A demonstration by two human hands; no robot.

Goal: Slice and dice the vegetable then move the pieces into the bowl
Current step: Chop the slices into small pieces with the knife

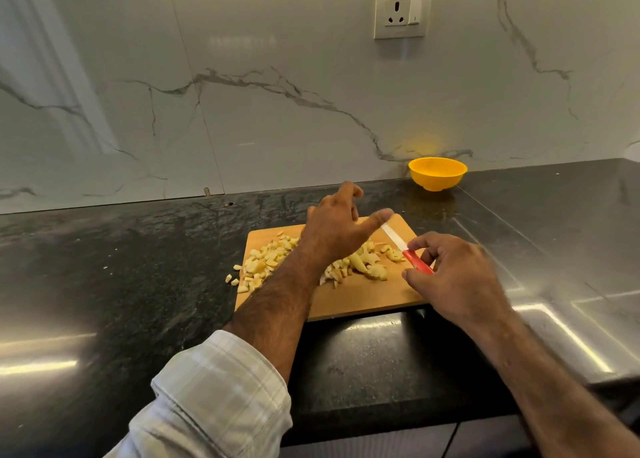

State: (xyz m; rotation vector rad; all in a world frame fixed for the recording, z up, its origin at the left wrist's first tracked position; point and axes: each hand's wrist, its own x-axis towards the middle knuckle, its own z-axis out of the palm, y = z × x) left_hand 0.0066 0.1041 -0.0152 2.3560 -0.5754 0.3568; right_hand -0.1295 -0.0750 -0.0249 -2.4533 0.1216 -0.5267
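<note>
Diced pale-yellow vegetable pieces (266, 262) lie heaped on a wooden cutting board (360, 298) in the middle of the dark counter; a few have spilled off its left edge. My left hand (337, 230) hovers over the pile with fingers spread and relaxed, holding nothing. My right hand (453, 277) pinches the red handle of a knife (417, 262) whose white blade points up-left over the board. A yellow bowl (437, 173) stands behind the board by the wall, and it looks empty.
The dark stone counter (121, 284) stretches left and right. A marble backsplash with a wall socket (401, 10) rises behind. A small pale scrap (105, 267) lies on the counter to the left of the board.
</note>
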